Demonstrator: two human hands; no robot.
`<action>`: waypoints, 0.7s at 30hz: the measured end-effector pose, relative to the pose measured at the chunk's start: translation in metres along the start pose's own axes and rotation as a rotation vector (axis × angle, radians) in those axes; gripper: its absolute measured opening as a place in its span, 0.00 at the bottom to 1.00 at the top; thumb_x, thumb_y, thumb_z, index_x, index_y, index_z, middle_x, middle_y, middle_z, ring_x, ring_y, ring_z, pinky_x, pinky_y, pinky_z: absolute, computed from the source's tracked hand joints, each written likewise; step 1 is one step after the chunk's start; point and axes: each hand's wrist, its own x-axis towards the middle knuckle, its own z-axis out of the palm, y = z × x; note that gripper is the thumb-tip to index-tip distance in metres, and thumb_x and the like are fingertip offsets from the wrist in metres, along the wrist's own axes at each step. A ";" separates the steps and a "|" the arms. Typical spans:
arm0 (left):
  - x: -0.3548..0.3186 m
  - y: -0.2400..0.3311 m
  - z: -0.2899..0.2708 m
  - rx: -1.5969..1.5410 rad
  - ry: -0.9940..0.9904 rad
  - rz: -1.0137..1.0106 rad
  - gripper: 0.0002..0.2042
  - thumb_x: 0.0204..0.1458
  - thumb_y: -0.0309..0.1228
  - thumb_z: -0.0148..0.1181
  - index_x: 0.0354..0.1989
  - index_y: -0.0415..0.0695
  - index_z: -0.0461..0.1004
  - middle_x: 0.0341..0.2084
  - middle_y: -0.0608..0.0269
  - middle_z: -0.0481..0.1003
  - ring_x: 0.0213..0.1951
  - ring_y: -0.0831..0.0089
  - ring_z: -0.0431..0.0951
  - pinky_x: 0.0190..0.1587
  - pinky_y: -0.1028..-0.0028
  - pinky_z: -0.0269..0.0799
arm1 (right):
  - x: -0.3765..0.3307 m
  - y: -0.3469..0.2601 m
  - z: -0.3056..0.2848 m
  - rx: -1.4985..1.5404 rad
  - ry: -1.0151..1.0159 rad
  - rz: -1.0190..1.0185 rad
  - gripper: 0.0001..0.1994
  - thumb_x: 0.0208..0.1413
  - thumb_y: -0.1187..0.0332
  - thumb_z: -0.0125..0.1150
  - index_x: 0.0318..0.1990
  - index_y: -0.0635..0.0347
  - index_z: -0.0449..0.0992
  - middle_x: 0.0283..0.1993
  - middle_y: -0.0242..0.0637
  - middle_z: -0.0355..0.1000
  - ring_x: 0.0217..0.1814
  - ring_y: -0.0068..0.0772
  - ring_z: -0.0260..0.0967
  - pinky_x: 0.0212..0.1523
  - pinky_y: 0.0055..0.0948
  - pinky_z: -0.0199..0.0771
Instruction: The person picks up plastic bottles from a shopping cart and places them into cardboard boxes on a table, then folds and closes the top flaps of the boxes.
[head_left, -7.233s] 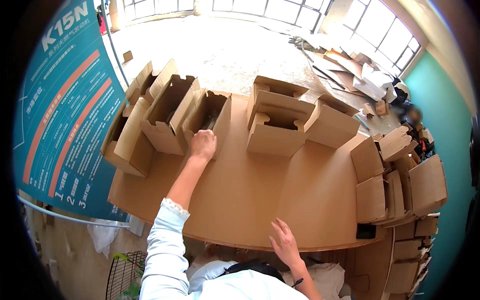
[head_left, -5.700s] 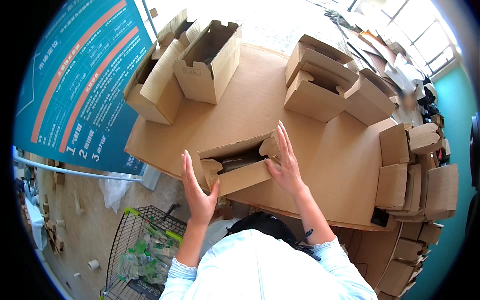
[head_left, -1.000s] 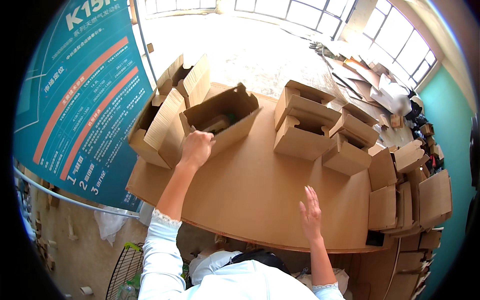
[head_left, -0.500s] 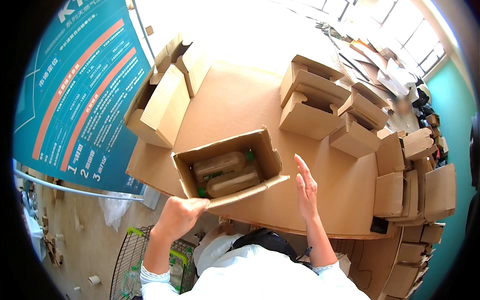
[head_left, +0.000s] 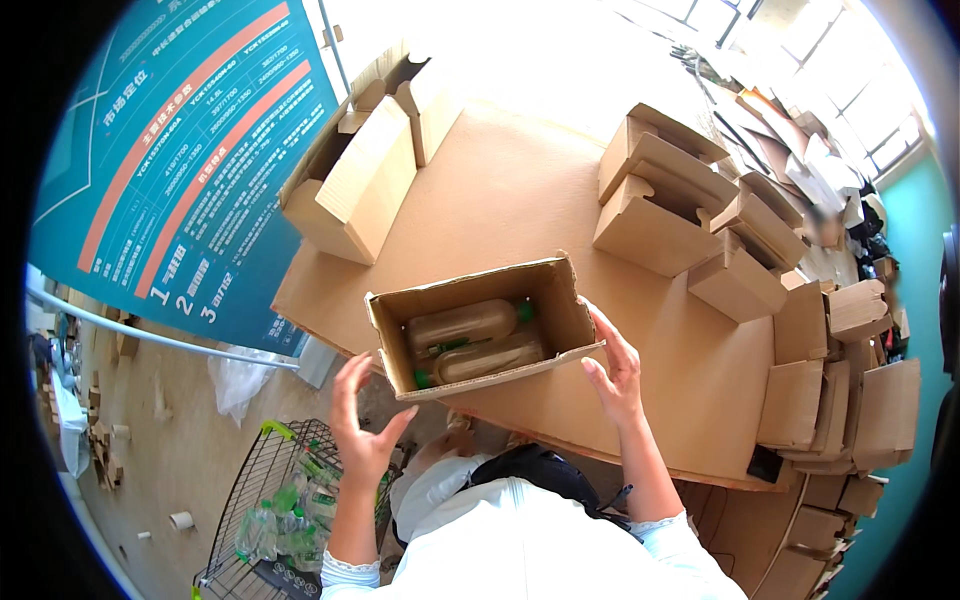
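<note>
An open cardboard box (head_left: 470, 288) sits at the near edge of the cardboard-topped table, directly before me. Inside, two clear plastic bottles with green caps lie on their sides: a farther bottle (head_left: 470, 324) and a nearer bottle (head_left: 492, 358), with caps at opposite ends. My left hand (head_left: 365, 425) is open by the box's near left corner, thumb and fingers spread, holding nothing. At the right end, my right hand (head_left: 616, 368) is open too, its fingers up along the box's side; whether the fingertips touch it I cannot tell.
Two open boxes (head_left: 365, 180) stand at the table's far left, and several more (head_left: 655, 225) at the right. Stacked cartons (head_left: 795, 400) line the right edge. A wire cart (head_left: 235, 530) with bottles is at lower left. A blue banner (head_left: 190, 170) rises on the left.
My left hand has let go of the box's near left corner and opened. My right hand has come up to its right end. The whole view has shifted slightly.
</note>
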 end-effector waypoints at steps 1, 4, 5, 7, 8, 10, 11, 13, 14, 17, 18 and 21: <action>-0.002 -0.007 0.004 0.026 -0.049 -0.003 0.31 0.39 0.34 0.72 0.54 0.39 0.68 0.52 0.52 0.71 0.54 0.59 0.71 0.56 0.64 0.66 | 0.002 -0.001 0.001 0.006 0.000 -0.003 0.31 0.52 0.60 0.63 0.63 0.64 0.64 0.65 0.45 0.63 0.69 0.42 0.59 0.67 0.39 0.55; -0.002 -0.012 0.008 0.070 -0.099 -0.028 0.32 0.38 0.33 0.73 0.55 0.38 0.69 0.54 0.50 0.71 0.56 0.57 0.72 0.58 0.63 0.65 | 0.007 0.002 0.004 0.019 -0.007 -0.043 0.31 0.49 0.68 0.65 0.63 0.64 0.64 0.65 0.45 0.63 0.69 0.40 0.59 0.68 0.38 0.55; 0.000 -0.012 0.009 0.079 -0.102 -0.038 0.32 0.37 0.32 0.73 0.55 0.38 0.69 0.54 0.50 0.71 0.55 0.57 0.72 0.58 0.63 0.66 | 0.007 0.002 0.006 0.026 -0.010 -0.020 0.32 0.50 0.66 0.65 0.63 0.65 0.63 0.66 0.46 0.62 0.69 0.39 0.57 0.68 0.37 0.53; 0.004 -0.012 0.011 0.030 -0.084 -0.035 0.31 0.40 0.33 0.72 0.55 0.38 0.69 0.54 0.50 0.71 0.55 0.56 0.73 0.58 0.63 0.66 | 0.007 0.002 0.009 0.037 -0.016 0.027 0.34 0.51 0.60 0.65 0.64 0.67 0.62 0.66 0.46 0.61 0.70 0.38 0.55 0.69 0.37 0.50; 0.005 -0.013 0.015 -0.011 -0.077 -0.049 0.31 0.42 0.37 0.71 0.55 0.38 0.69 0.54 0.50 0.71 0.55 0.56 0.73 0.58 0.62 0.66 | 0.007 0.003 0.010 0.042 -0.011 0.028 0.34 0.51 0.60 0.65 0.64 0.67 0.62 0.66 0.46 0.61 0.70 0.38 0.55 0.69 0.37 0.50; 0.009 -0.013 0.017 -0.147 -0.060 -0.053 0.30 0.46 0.44 0.67 0.55 0.38 0.70 0.55 0.50 0.71 0.55 0.55 0.72 0.58 0.62 0.65 | 0.007 0.003 0.010 0.046 0.006 0.031 0.34 0.52 0.59 0.65 0.64 0.68 0.62 0.66 0.48 0.61 0.70 0.39 0.55 0.70 0.37 0.50; 0.013 -0.013 0.015 -0.240 -0.049 -0.044 0.30 0.48 0.48 0.63 0.55 0.38 0.70 0.55 0.50 0.70 0.56 0.54 0.71 0.58 0.62 0.65 | 0.010 0.002 0.008 0.048 -0.007 -0.010 0.33 0.51 0.61 0.66 0.63 0.66 0.63 0.66 0.47 0.61 0.70 0.39 0.56 0.69 0.38 0.52; 0.028 -0.011 0.009 -0.279 -0.047 0.005 0.32 0.52 0.54 0.57 0.54 0.38 0.71 0.55 0.49 0.70 0.57 0.54 0.70 0.59 0.62 0.64 | 0.022 -0.003 0.001 0.050 -0.029 -0.092 0.31 0.49 0.65 0.66 0.62 0.63 0.65 0.65 0.45 0.63 0.69 0.40 0.58 0.67 0.39 0.56; 0.040 -0.010 0.005 -0.226 -0.056 0.044 0.32 0.53 0.56 0.54 0.53 0.38 0.72 0.56 0.49 0.69 0.58 0.54 0.69 0.59 0.62 0.64 | 0.027 -0.005 0.001 0.078 -0.023 -0.086 0.31 0.49 0.64 0.66 0.61 0.62 0.66 0.66 0.45 0.63 0.69 0.41 0.58 0.68 0.39 0.56; 0.067 0.002 -0.001 -0.009 -0.114 0.115 0.27 0.58 0.52 0.51 0.46 0.35 0.76 0.52 0.48 0.69 0.54 0.55 0.70 0.56 0.63 0.65 | 0.038 -0.003 -0.002 -0.062 -0.098 -0.117 0.30 0.49 0.64 0.66 0.61 0.62 0.67 0.66 0.44 0.62 0.69 0.41 0.58 0.67 0.39 0.57; 0.074 0.003 0.000 0.056 -0.168 0.086 0.26 0.58 0.51 0.51 0.45 0.35 0.77 0.50 0.48 0.69 0.52 0.55 0.71 0.54 0.63 0.66 | 0.039 -0.003 -0.003 -0.052 -0.096 -0.103 0.31 0.49 0.64 0.67 0.61 0.62 0.67 0.66 0.45 0.62 0.69 0.41 0.58 0.67 0.39 0.57; 0.093 0.009 0.004 0.242 -0.223 0.079 0.26 0.59 0.49 0.51 0.42 0.33 0.78 0.42 0.48 0.69 0.46 0.55 0.72 0.49 0.62 0.68 | 0.040 -0.002 0.000 -0.020 -0.086 -0.075 0.31 0.49 0.64 0.67 0.61 0.62 0.67 0.65 0.44 0.63 0.69 0.40 0.58 0.66 0.39 0.58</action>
